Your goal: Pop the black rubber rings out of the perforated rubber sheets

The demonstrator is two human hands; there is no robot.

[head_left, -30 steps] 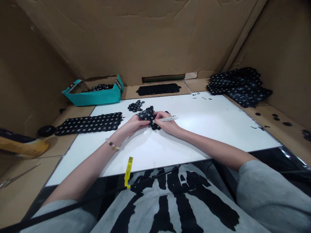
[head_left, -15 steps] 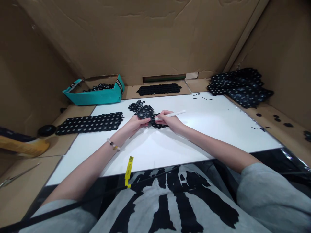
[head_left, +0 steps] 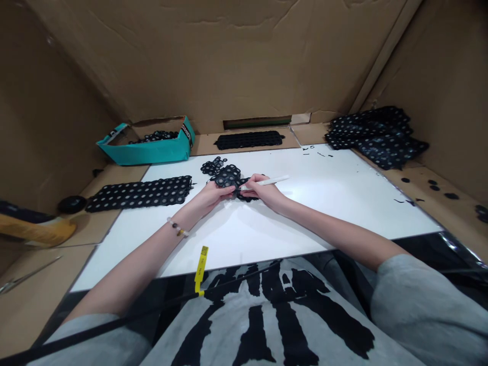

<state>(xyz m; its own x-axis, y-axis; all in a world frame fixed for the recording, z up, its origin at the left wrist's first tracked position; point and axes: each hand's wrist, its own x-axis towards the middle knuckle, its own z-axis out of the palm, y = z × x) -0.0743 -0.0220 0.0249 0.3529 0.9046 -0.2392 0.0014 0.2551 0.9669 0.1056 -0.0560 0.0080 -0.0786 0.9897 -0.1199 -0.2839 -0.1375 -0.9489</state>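
Observation:
My left hand (head_left: 214, 197) is closed on a black sheet with grey round dots (head_left: 227, 176), which bends up over its fingers. My right hand (head_left: 264, 190) grips a slim white pen-like tool (head_left: 275, 180), its tip end down by the sheet near my left thumb. What the tip touches is too small to make out. More of the black dotted material lies under my right fingers. Just behind my hands, a small heap of loose black rings and discs (head_left: 213, 165) rests on the white board (head_left: 259, 239).
A teal box (head_left: 148, 151) with black rings stands back left, above a dotted black strip (head_left: 145, 193). Another black strip (head_left: 249, 139) lies at the back. Dotted black sheets (head_left: 375, 136) are piled back right, near loose discs (head_left: 451, 195). Scissors-like metal tool (head_left: 30, 274) lies at left.
My right hand and the white tool have shifted slightly to the left, closer to my left thumb. My left hand stays almost still on the dotted sheet.

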